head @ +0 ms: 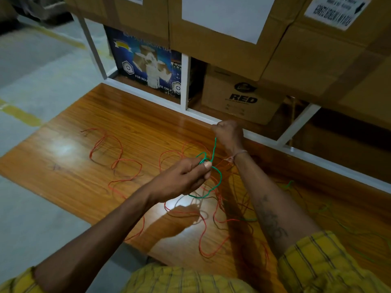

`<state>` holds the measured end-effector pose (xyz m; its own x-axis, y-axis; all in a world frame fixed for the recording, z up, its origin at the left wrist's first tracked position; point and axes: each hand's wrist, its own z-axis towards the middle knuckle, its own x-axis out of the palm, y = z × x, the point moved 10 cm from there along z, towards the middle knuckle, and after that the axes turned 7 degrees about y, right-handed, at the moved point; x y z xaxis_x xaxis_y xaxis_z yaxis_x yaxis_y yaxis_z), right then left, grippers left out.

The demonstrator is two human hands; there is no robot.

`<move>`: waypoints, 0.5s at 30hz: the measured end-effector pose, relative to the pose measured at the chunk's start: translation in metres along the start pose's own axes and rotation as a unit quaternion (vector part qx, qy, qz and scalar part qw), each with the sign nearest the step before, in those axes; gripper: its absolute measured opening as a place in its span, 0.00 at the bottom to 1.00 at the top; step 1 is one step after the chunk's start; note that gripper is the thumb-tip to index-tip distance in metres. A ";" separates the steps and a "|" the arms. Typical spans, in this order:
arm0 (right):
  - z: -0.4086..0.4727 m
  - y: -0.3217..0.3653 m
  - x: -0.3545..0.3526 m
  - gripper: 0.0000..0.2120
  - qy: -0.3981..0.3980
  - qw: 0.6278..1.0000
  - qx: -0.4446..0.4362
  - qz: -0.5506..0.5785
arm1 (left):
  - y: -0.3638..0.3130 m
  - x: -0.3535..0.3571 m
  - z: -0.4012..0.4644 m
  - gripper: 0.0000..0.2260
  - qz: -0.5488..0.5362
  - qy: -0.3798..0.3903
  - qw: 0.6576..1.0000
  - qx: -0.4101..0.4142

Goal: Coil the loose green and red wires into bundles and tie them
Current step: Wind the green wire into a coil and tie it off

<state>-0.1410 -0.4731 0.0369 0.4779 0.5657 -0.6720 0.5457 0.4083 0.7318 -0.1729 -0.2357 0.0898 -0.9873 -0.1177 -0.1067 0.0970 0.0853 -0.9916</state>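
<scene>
Green wire (218, 182) loops between pinching left hand (186, 176) and gripping right hand (227, 134).

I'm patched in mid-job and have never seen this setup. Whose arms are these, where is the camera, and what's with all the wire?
There is no machine here: a person's two bare arms, filmed by one wide-angle camera worn on their head, looking forward and down. The left hand pinches a small coil of green wire between thumb and fingers. The right hand is a closed fist farther out, pulling the twisted green tail up from the coil. Beneath lies a glossy wooden board strewn with loose red wires; more green strands lie at the right. Behind are cardboard boxes on white shelving.
</scene>
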 end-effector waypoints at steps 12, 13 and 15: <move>-0.066 0.013 0.025 0.33 0.131 0.988 -0.020 0.082 | -0.026 -0.048 0.006 0.17 -0.379 -0.061 0.917 0.105; -0.079 0.011 0.031 0.32 0.158 0.985 -0.026 0.070 | -0.030 -0.058 0.010 0.18 -0.383 -0.083 0.912 0.122; -0.101 0.008 0.043 0.28 0.208 0.975 -0.033 0.070 | -0.038 -0.067 0.021 0.19 -0.393 -0.093 0.904 0.143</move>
<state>-0.1857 -0.3730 0.0255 0.2163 0.8550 -0.4713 0.4436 0.3440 0.8276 -0.1080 -0.2517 0.1327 -0.7300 -0.1971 0.6544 -0.5698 -0.3531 -0.7420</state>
